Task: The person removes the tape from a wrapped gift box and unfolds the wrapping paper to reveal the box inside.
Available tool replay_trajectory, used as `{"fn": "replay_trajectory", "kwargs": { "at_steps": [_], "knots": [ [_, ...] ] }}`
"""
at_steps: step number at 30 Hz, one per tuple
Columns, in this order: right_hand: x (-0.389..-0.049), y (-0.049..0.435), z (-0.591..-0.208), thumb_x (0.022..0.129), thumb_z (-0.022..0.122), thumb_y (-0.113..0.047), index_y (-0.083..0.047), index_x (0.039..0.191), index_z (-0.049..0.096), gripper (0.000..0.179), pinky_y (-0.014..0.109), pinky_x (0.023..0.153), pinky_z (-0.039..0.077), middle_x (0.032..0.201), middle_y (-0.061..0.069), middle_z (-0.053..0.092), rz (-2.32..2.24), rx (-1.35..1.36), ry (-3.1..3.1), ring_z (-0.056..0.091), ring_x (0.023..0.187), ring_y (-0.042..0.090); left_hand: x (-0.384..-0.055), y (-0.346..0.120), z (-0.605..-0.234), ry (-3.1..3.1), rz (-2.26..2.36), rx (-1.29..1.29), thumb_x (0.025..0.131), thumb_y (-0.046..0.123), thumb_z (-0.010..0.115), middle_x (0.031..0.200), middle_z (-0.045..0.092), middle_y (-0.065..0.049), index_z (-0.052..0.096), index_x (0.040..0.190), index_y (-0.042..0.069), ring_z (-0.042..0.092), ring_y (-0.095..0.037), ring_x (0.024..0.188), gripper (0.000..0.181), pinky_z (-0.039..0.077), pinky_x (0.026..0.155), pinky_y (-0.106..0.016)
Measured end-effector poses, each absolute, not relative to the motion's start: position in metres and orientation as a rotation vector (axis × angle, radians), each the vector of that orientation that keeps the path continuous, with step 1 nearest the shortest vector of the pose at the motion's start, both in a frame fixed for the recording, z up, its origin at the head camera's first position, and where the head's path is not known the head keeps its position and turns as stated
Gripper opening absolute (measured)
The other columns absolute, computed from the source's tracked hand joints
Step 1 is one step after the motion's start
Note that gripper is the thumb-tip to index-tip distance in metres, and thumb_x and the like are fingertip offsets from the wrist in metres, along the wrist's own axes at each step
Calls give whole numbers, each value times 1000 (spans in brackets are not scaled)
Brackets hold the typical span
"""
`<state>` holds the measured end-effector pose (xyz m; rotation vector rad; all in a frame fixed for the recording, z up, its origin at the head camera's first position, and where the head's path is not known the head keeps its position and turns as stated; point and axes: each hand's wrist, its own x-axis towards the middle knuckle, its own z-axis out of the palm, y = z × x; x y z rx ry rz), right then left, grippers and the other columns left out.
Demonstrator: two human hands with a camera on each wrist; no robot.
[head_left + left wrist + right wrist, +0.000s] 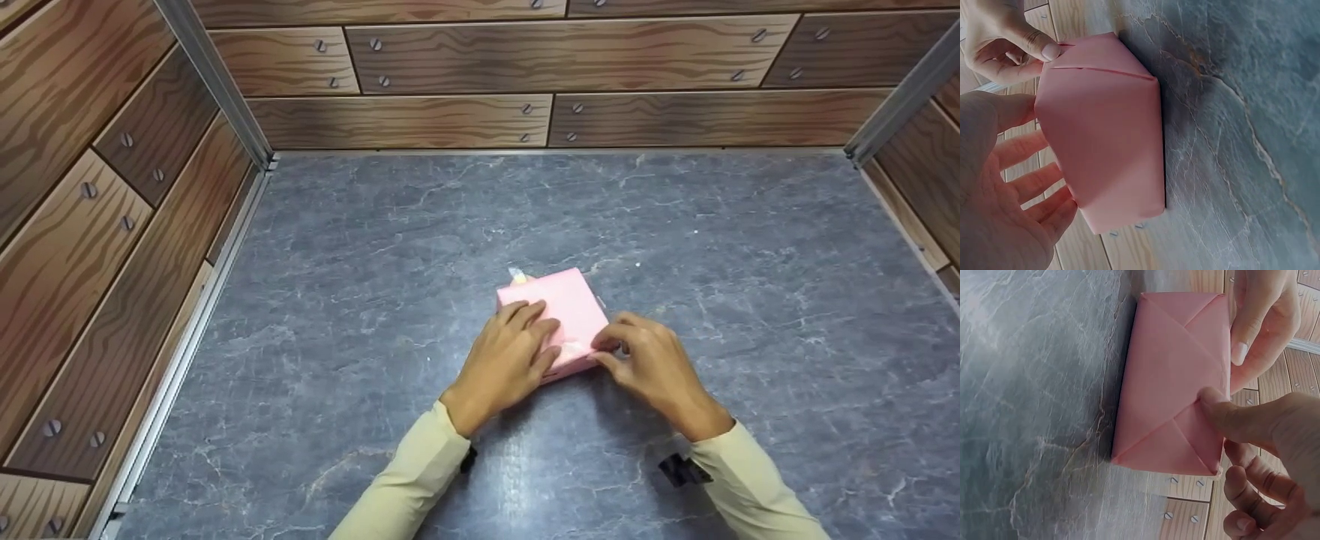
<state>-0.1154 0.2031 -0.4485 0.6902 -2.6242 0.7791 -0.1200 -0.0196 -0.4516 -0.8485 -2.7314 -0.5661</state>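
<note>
A box wrapped in pink paper [559, 300] lies on the grey marbled surface. Spread across its top, my left hand [514, 352] rests with extended fingers, as the left wrist view also shows. At the near right corner my right hand [651, 365] pinches the wrapping. Its thumb [1216, 408] presses on a folded end of the pink box [1176, 354], where the paper forms crossing triangular flaps, while its other fingers curl by the top edge. In the left wrist view, another side of the box [1103, 124] shows a creased fold near the right thumb.
A small whitish, clear-tipped item [517, 275] pokes out behind the box. Wood-patterned walls [555, 60] with metal edging [217, 277] enclose the marbled surface [375, 247] at the back and both sides. A dark device [684, 470] sits by the right cuff.
</note>
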Motion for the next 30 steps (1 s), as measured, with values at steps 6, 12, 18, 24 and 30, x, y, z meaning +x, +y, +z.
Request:
{"fn": "replay_trajectory", "kwargs": {
  "at_steps": [6, 12, 18, 24, 30],
  "knots": [
    [-116, 205, -449, 70, 89, 0, -8, 82, 77, 19, 34, 59, 51, 77, 0, 70, 771, 661, -2624, 61, 65, 18, -120, -21, -453, -2713, -544, -852, 99, 29, 64, 139, 61, -12, 70, 124, 11, 52, -27, 129, 32, 42, 110, -41],
    [-117, 207, -450, 72, 88, -1, -5, 87, 78, 19, 34, 57, 50, 80, 4, 70, 742, 651, -2642, 61, 65, 20, -118, -23, -452, -2708, -530, -853, 99, 30, 63, 139, 61, -13, 71, 125, 12, 52, -28, 129, 32, 41, 111, -41],
    [-118, 207, -449, 81, 82, -3, -2, 96, 78, 16, 34, 57, 48, 82, 5, 70, 754, 584, -2677, 60, 66, 21, -117, -24, -453, -2699, -546, -847, 99, 29, 63, 138, 61, -13, 72, 123, 12, 53, -28, 127, 31, 43, 109, -42],
    [-117, 204, -449, 85, 83, -24, -1, 102, 77, 29, 37, 59, 48, 86, 10, 68, 763, 527, -2695, 61, 70, 24, -115, -24, -452, -2694, -549, -843, 100, 29, 63, 135, 63, -12, 73, 121, 12, 54, -27, 124, 29, 46, 105, -41],
    [-117, 202, -451, 79, 86, -44, 3, 112, 72, 58, 43, 61, 51, 97, 15, 66, 704, 472, -2738, 59, 72, 26, -113, -24, -452, -2674, -554, -844, 98, 28, 65, 131, 64, -11, 74, 118, 12, 55, -26, 119, 27, 48, 101, -40]
  ]
}}
